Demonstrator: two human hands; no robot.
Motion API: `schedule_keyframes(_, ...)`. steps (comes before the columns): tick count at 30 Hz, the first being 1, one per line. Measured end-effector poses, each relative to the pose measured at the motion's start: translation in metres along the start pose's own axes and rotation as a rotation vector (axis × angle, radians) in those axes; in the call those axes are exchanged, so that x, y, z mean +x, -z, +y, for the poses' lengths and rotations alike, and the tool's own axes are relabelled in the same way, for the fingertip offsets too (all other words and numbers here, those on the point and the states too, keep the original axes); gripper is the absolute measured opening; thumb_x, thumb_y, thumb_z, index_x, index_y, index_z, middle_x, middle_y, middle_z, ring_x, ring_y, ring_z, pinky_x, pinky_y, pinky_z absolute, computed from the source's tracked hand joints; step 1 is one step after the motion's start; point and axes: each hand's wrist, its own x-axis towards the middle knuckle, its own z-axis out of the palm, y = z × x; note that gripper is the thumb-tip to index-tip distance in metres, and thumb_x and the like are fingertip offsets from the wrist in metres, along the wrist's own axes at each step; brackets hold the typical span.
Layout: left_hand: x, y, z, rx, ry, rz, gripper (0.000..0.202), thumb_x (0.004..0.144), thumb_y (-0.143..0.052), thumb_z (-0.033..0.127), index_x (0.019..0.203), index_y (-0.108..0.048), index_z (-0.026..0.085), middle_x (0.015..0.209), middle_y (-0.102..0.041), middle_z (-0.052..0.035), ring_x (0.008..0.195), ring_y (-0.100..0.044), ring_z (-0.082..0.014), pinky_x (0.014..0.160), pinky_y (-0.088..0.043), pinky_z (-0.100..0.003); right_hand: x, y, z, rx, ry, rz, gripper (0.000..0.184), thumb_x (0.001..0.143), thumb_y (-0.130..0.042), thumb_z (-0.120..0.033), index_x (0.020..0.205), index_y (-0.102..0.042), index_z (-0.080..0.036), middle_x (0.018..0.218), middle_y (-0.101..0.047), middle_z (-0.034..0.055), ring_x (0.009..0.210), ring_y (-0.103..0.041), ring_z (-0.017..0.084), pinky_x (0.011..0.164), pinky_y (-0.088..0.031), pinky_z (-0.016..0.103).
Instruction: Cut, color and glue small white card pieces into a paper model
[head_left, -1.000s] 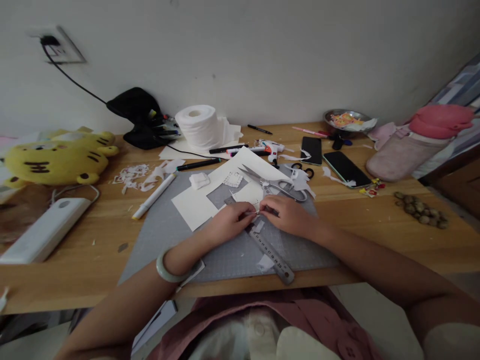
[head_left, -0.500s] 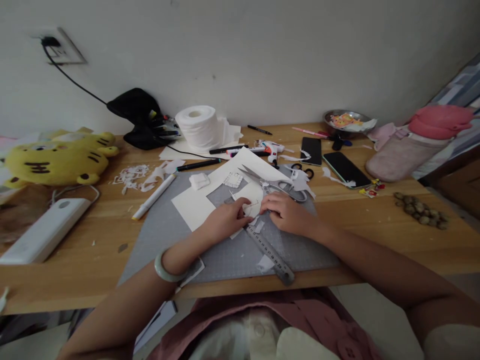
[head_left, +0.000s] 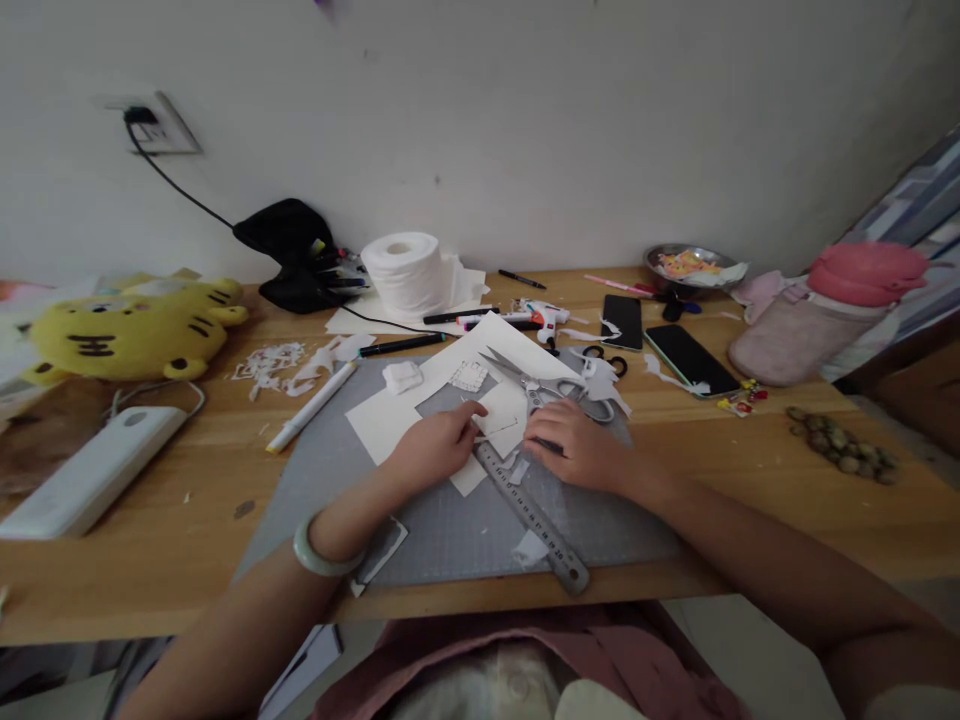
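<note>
My left hand (head_left: 436, 446) is closed, thumb and fingertips pinching at the left edge of a small white paper piece (head_left: 504, 412) with thin dark lines drawn on it. Beside that paper, my right hand (head_left: 574, 445) is curled around a thin dark pen-like thing (head_left: 550, 446), most of it hidden by the fingers. Grey-handled scissors (head_left: 511, 366) lie half open just beyond my right hand. A steel ruler (head_left: 536, 520) slants across the grey cutting mat (head_left: 442, 540). Under the small piece rests a larger white sheet (head_left: 375, 415) with a cut-out opening.
Paper scraps, a white marker (head_left: 311, 408) and a toilet roll (head_left: 405, 275) lie around the mat. Two phones (head_left: 691, 360), a metal bowl (head_left: 686, 262) and a pink-lidded bottle (head_left: 817, 320) stand right. A yellow plush (head_left: 135, 335) and white power strip (head_left: 97, 470) sit left.
My hands have moved apart, the left away to the left of the small paper. A dark thin thing now shows in my right hand. The view has tilted up slightly.
</note>
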Motion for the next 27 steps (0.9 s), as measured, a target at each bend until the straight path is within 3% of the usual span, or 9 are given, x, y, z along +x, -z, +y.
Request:
schedule_keyframes(5,0.004,0.004,0.000,0.013,0.049,-0.092,0.026,0.084,-0.048,0.027,0.107,-0.057,0.020,0.069,-0.061,-0.0013,0.066,-0.059,-0.0196,0.057,-0.036,-0.027,0.000,-0.003,-0.002,0.008,-0.003,0.000,0.014,0.089,-0.051,-0.019,0.079,-0.061,-0.018,0.081,-0.065,0.0052,0.080,-0.058,0.018,0.083,-0.040,0.036)
schedule_keyframes(10,0.007,0.005,-0.009,-0.034,0.052,-0.064,0.017,0.082,-0.052,0.034,0.090,-0.057,0.020,0.071,-0.062,-0.0017,0.065,-0.058,-0.0194,0.056,-0.035,-0.027,0.000,-0.005,-0.004,0.028,-0.012,0.008,0.016,0.091,-0.049,-0.021,0.083,-0.063,-0.018,0.084,-0.066,0.0062,0.084,-0.058,0.019,0.084,-0.041,0.037)
schedule_keyframes(13,0.009,0.004,-0.014,-0.052,0.065,-0.043,0.019,0.080,-0.055,0.038,0.083,-0.055,0.019,0.069,-0.060,-0.0013,0.062,-0.056,-0.0189,0.054,-0.033,-0.027,0.000,-0.006,-0.004,0.062,0.009,0.023,0.021,0.094,-0.045,-0.025,0.094,-0.064,-0.017,0.094,-0.068,0.0088,0.097,-0.057,0.021,0.091,-0.040,0.039)
schedule_keyframes(19,0.011,0.002,-0.016,-0.085,0.072,0.001,0.020,0.075,-0.058,0.038,0.082,-0.054,0.019,0.060,-0.055,0.0021,0.055,-0.052,-0.0162,0.051,-0.030,-0.026,-0.002,-0.010,-0.008,0.011,0.033,-0.196,0.045,0.096,-0.041,-0.040,0.132,-0.050,-0.016,0.132,-0.055,0.0136,0.129,-0.036,0.031,0.103,-0.029,0.052)
schedule_keyframes(24,0.010,0.002,-0.014,-0.075,0.068,-0.040,0.019,0.077,-0.057,0.038,0.082,-0.053,0.019,0.060,-0.054,0.0023,0.056,-0.052,-0.0169,0.052,-0.031,-0.027,0.001,-0.011,-0.013,-0.058,0.023,-0.308,0.054,0.094,-0.043,-0.046,0.137,-0.045,-0.014,0.135,-0.053,0.0165,0.135,-0.030,0.032,0.106,-0.024,0.055)
schedule_keyframes(27,0.009,-0.001,-0.014,-0.134,0.100,0.024,0.022,0.082,-0.051,0.034,0.097,-0.051,0.019,0.062,-0.055,0.0022,0.060,-0.054,-0.0185,0.056,-0.035,-0.028,0.002,-0.011,-0.015,-0.080,-0.002,-0.318,0.056,0.093,-0.044,-0.048,0.138,-0.045,-0.016,0.136,-0.052,0.0164,0.135,-0.031,0.031,0.107,-0.024,0.055)
